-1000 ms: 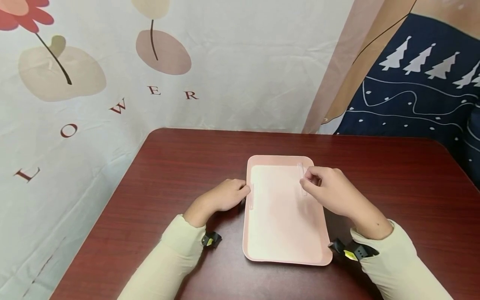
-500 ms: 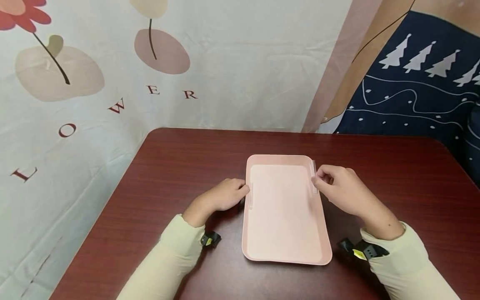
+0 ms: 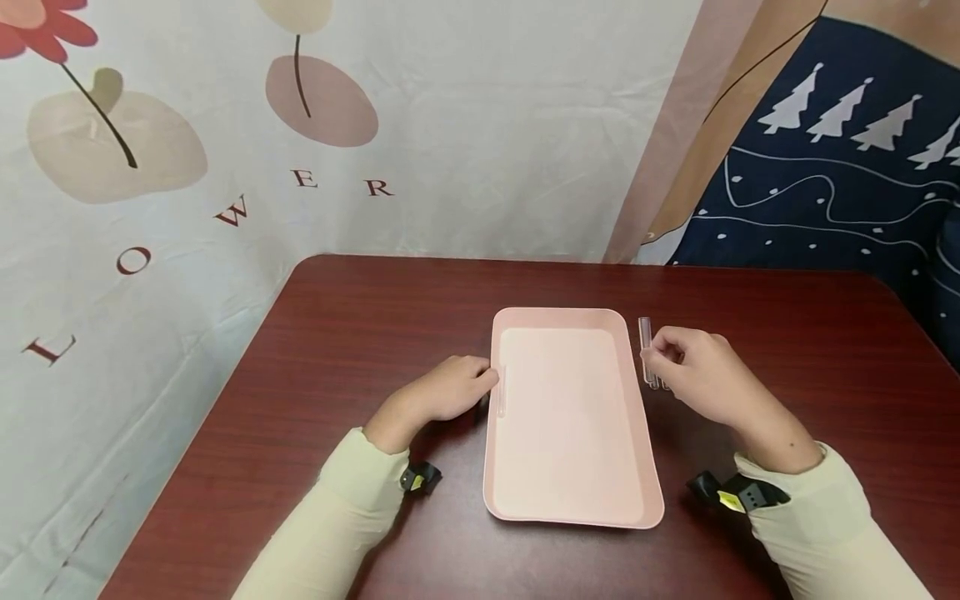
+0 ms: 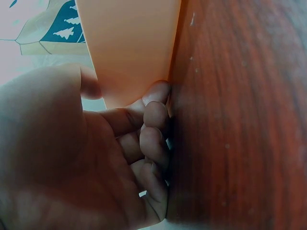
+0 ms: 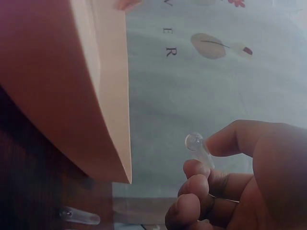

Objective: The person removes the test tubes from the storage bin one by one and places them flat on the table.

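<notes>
A pink tray (image 3: 570,500) lies on the table, a clear test tube (image 3: 502,392) along its left inner side. My left hand (image 3: 448,389) grips the tray's left rim; in the left wrist view, the thumb is at the wall's upper edge and the curled fingers (image 4: 156,115) are low beside it. To the right of the tray, my right hand (image 3: 701,375) pinches a clear test tube (image 5: 199,149) between thumb and fingertips, its rounded end showing. Another clear test tube (image 5: 80,216) lies on the table below, mostly hidden by the right hand in the head view.
The dark red wooden table (image 3: 360,333) reaches back to a pale printed cloth (image 3: 487,167) with flowers and letters. A navy cloth (image 3: 825,200) with white trees hangs at the back right.
My right hand has carried its test tube rightward from above the tray, across the right rim, to over the table. The left hand has stayed at the left rim.
</notes>
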The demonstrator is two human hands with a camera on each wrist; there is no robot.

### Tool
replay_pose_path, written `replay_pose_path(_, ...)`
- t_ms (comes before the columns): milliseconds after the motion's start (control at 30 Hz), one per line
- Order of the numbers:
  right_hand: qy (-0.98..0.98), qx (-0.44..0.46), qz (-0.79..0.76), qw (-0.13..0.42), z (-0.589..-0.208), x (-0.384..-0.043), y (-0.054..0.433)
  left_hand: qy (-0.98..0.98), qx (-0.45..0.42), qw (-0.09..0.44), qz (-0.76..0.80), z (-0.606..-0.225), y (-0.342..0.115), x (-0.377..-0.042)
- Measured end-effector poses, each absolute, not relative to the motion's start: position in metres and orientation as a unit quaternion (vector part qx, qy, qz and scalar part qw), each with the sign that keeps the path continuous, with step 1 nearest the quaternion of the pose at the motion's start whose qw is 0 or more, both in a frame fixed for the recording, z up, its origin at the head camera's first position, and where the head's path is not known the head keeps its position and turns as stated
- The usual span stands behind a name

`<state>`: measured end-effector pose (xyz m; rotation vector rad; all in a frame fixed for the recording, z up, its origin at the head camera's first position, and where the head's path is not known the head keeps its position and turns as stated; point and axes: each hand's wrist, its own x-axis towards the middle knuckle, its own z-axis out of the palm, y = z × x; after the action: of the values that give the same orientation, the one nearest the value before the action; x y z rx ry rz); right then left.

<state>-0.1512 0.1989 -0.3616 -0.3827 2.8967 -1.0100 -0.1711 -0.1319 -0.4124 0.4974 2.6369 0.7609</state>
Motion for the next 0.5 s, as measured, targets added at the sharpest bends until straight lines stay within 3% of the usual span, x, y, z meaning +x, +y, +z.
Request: replay_pose_path(500, 0.943, -0.105, -0.314, 0.047, -0.372, -0.159, 0.208, 0.930, 0.173, 0.177, 0.271, -0.410, -0.132, -0.169)
